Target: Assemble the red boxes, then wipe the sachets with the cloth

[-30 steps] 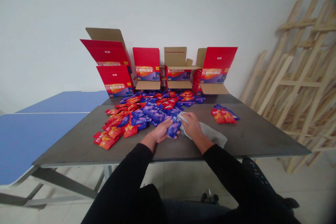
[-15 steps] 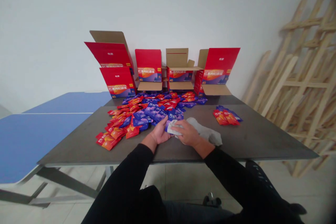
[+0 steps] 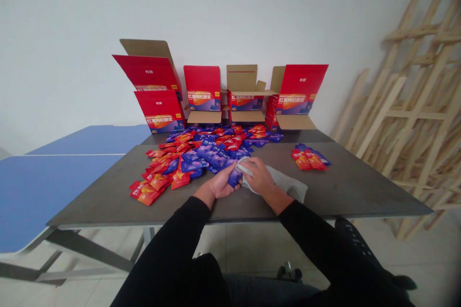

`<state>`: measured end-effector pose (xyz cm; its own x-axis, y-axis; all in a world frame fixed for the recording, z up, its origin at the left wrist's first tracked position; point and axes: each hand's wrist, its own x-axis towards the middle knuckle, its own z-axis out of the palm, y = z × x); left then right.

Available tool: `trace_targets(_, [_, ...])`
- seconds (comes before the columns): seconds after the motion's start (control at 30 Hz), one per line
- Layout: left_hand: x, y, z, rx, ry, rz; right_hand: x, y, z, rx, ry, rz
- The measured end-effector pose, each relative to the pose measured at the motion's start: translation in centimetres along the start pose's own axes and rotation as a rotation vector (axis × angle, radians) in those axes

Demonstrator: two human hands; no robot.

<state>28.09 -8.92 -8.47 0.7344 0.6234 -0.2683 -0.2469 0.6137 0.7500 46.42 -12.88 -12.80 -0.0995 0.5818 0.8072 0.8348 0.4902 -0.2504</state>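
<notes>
My left hand (image 3: 222,183) is closed on a purple pouch (image 3: 235,178) near the front of the dark table (image 3: 173,211). Pressed against the upper part of that pouch is a light grey cloth (image 3: 284,181), bunched in the fingers of my right hand (image 3: 260,177). The rest of the cloth trails to the right over the tabletop. Just beyond my hands spreads a heap of purple pouches (image 3: 212,152) mixed with red pouches (image 3: 153,181). Part of the held pouch is hidden by the cloth and fingers.
A small group of red and purple pouches (image 3: 309,159) lies apart on the right. Several red cartons (image 3: 203,93) with raised flaps stand along the back wall. A blue table (image 3: 65,177) adjoins on the left; wooden easels (image 3: 421,110) lean at the right.
My right hand and the cloth have shifted up the pouch, leaving its lower purple end showing. The pouch has tilted slightly, and the trailing cloth has moved a little. My left hand keeps its hold.
</notes>
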Motion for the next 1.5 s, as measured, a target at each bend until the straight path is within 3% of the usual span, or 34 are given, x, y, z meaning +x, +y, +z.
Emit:
trace_targets(0.27, [-0.3,0.2,0.0,0.052,-0.012,-0.05,0.7,0.9,-0.3,0.051,0.145,0.263])
trace_targets(0.57, [-0.5,1.0,-0.1,-0.065,-0.053,-0.074,1.2,1.6,-0.7,0.011,0.249,0.439])
trace_targets(0.77, [-0.2,1.5,-0.2,-0.161,-0.009,0.041,1.0,0.5,-1.0,0.033,0.246,0.231])
trace_targets(1.0, [1.0,1.3,-0.3,-0.065,0.188,0.421,0.4,0.3,-1.4,0.048,0.159,0.1])
trace_targets(1.17, [1.7,0.8,-0.6,0.013,0.298,0.56,-0.2,0.0,-1.2,-0.003,-0.038,-0.131])
trace_targets(1.33, [1.7,0.5,-0.3,0.002,0.236,0.519,-0.2,-0.5,-1.1,-0.013,-0.262,-0.362])
trace_targets(1.5, [1.4,0.4,0.1,-0.033,0.182,0.451,0.0,-0.7,-0.8,-0.05,-0.328,-0.315])
